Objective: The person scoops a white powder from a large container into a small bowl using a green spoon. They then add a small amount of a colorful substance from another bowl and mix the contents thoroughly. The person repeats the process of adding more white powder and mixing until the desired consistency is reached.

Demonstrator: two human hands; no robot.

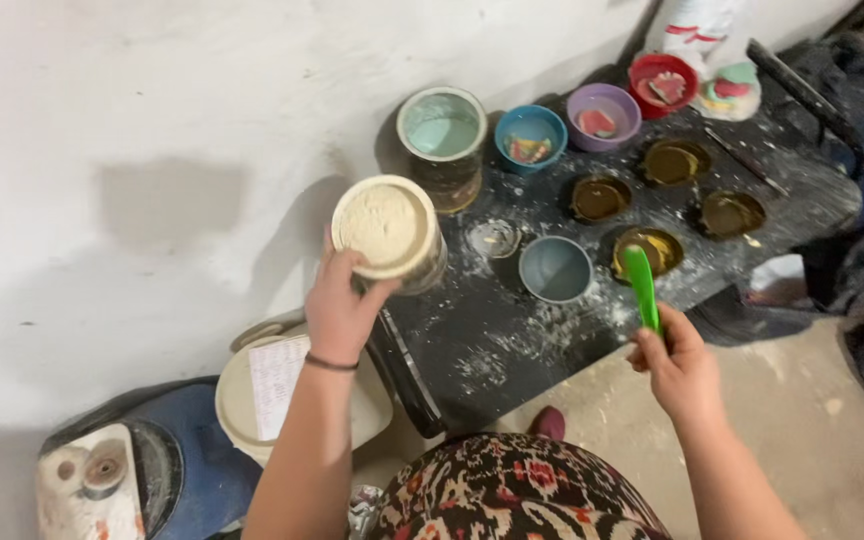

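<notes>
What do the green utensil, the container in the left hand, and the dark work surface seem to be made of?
Green utensil: likely plastic; bright, uniform, slightly glossy colour.
Container: probably clear plastic or glass; the see-through side shows pale powder filling it.
Work surface: a black board, material unclear; matte and dusted with white powder.

The round jar (389,232) full of pale powder is standing open at the black tray's nine o'clock edge. The green spoon (641,288) is pointing up toward twelve o'clock.
</notes>
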